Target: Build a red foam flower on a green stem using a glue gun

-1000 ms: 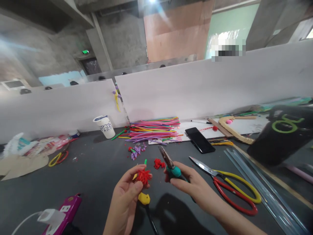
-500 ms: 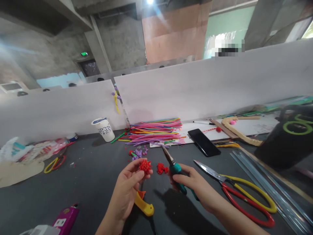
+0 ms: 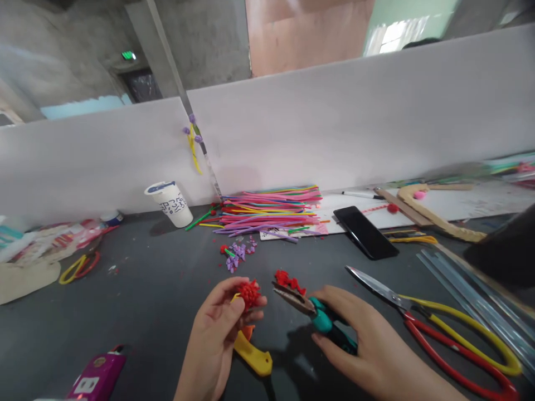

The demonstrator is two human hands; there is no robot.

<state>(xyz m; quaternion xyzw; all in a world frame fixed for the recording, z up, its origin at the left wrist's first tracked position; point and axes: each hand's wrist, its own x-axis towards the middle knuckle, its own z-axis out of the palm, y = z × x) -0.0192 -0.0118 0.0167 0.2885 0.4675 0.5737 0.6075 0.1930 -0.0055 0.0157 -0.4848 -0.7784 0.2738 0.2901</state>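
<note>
A spiky red flower-like piece [image 3: 249, 294] is pinched between the thumb and fingers of my left hand [image 3: 221, 323]. My right hand [image 3: 355, 340] grips pliers [image 3: 321, 318] with teal and black handles, their jaws pointing left toward the red piece but apart from it. Small red pieces [image 3: 289, 280] lie on the table just behind the jaws. Below my left hand is a yellow-handled tool [image 3: 254, 356] with an orange part and a dark cord; its far end is hidden by the hand. Purple pieces [image 3: 237, 256] with a green stem lie farther back.
Large scissors [image 3: 434, 317] and clear sticks [image 3: 472, 295] lie at the right, near a black phone [image 3: 368, 231]. Colourful fuzzy stems [image 3: 267, 214] are piled by the white partition [image 3: 326, 128]. A paper cup [image 3: 172, 206] stands left of them; a purple power strip [image 3: 98, 376] lies front left.
The pliers have swung from pointing up and away to pointing left, toward the red flower-like piece. My left hand still holds that piece. The camera view has tilted downward.
</note>
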